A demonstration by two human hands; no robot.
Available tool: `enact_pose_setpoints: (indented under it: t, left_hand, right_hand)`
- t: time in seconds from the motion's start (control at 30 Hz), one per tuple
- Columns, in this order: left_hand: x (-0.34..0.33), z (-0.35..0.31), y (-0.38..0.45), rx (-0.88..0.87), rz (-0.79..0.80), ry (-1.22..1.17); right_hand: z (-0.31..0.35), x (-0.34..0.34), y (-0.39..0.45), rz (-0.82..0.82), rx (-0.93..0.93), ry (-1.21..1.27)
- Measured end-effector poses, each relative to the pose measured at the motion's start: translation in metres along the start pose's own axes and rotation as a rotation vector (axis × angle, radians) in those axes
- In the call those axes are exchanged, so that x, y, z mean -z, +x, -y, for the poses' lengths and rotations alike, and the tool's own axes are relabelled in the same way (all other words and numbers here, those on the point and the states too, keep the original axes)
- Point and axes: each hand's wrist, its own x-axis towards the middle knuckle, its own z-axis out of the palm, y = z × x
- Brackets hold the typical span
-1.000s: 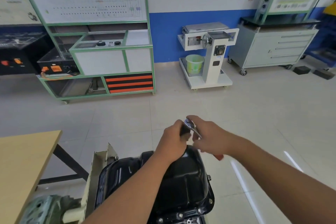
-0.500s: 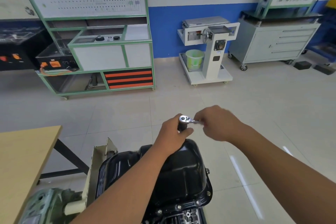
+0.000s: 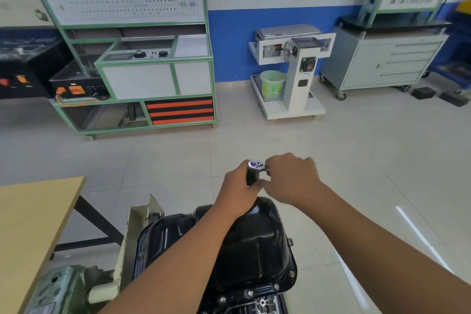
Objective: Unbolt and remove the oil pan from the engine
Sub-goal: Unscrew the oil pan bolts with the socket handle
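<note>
Both hands are up at the far end of the black oil pan (image 3: pixel 254 245), which sits bolted on top of the engine (image 3: pixel 257 304) at the bottom of the view. The left hand (image 3: pixel 238 186) wraps the dark socket or extension under the ratchet (image 3: pixel 257 164) head, steadying it; the right hand (image 3: pixel 290 178) is curled round the ratchet's handle, most of which it hides. To do this well, I'd say keep the socket square on the bolt, press down with the left and pull the handle in short, even sweeps so it doesn't slip off. Count: one pan, one ratchet, and about five flange bolts (image 3: pixel 249 293) visible along the near rim and right edge; those under the arms can't be counted.
</note>
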Motion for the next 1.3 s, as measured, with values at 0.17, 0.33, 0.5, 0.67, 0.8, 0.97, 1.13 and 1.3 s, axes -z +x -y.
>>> enact_pose_setpoints:
  t: [0.17,0.33,0.5,0.67,0.8,0.97,1.13,1.3]
  left_hand:
    - [-0.001,0.002,0.003,0.02,-0.009,-0.019]
    - [0.0,0.004,0.004,0.06,0.002,-0.005]
    - [0.001,0.004,0.003,0.042,-0.003,0.006]
    - [0.001,0.004,0.003,0.031,-0.002,0.004]
    - [0.001,0.006,0.003,0.035,-0.012,0.016]
    - [0.001,0.005,0.003,0.039,0.04,0.047]
    - [0.002,0.003,0.002,0.026,0.033,0.01]
    - [0.002,-0.002,0.0,0.021,0.055,0.002]
  right_hand:
    - [-0.001,0.012,0.007,0.097,-0.049,0.039]
    - [-0.001,0.007,0.012,0.089,0.034,0.131]
    - [-0.004,0.019,0.012,0.108,0.018,0.098]
    - [0.003,0.011,0.006,0.085,0.072,0.155]
    - [-0.001,0.02,0.008,0.185,0.053,0.237]
    - [0.002,0.01,0.007,-0.036,0.06,0.128]
    - [-0.003,0.013,0.003,0.12,0.073,0.427]
    - [0.006,0.011,0.002,-0.081,-0.007,0.237]
